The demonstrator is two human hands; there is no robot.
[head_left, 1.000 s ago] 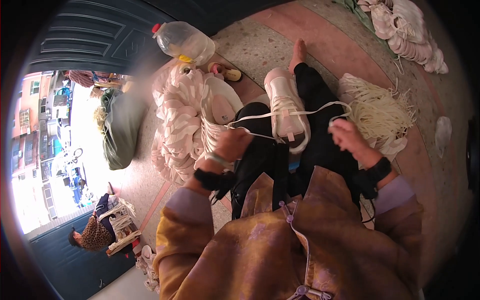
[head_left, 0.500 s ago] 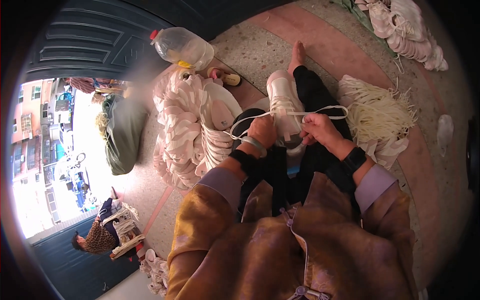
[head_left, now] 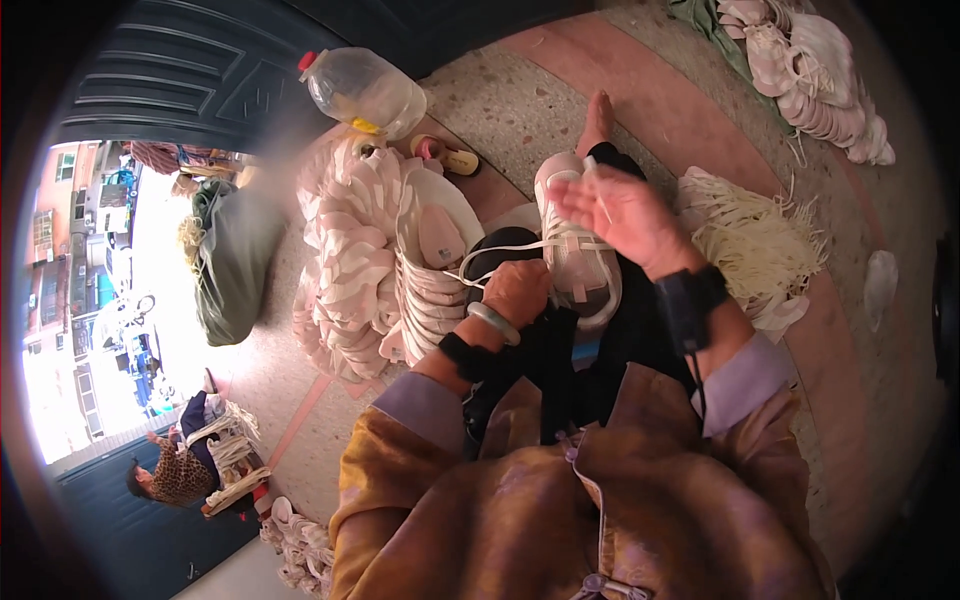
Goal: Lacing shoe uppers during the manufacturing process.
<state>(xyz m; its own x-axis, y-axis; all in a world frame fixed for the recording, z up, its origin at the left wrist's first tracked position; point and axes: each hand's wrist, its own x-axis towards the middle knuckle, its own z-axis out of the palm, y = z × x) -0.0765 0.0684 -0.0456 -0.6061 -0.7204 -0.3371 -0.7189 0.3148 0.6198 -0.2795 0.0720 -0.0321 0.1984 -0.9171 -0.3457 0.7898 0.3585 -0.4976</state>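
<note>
A white and pale pink shoe upper lies toe away from me between my legs, laces strung over its front. Beside its left edge, my left hand is closed on a white shoelace, which loops out to the left and crosses the shoe. My right hand is raised over the toe half, palm showing and fingers stretched to the left, slightly blurred. A thin pale streak shows by its thumb; whether that is lace I cannot tell. More lace curves down the shoe's right side.
Stacked pink-white shoe uppers lie to the left, a bundle of cream laces to the right. Beyond are a clear plastic jug, a slipper and more uppers. Another person sits far left near a green sack.
My right hand has left the lace at the shoe's right side and moved up and left over the toe, its fingers opening out. My left hand has dropped slightly, still gripping lace.
</note>
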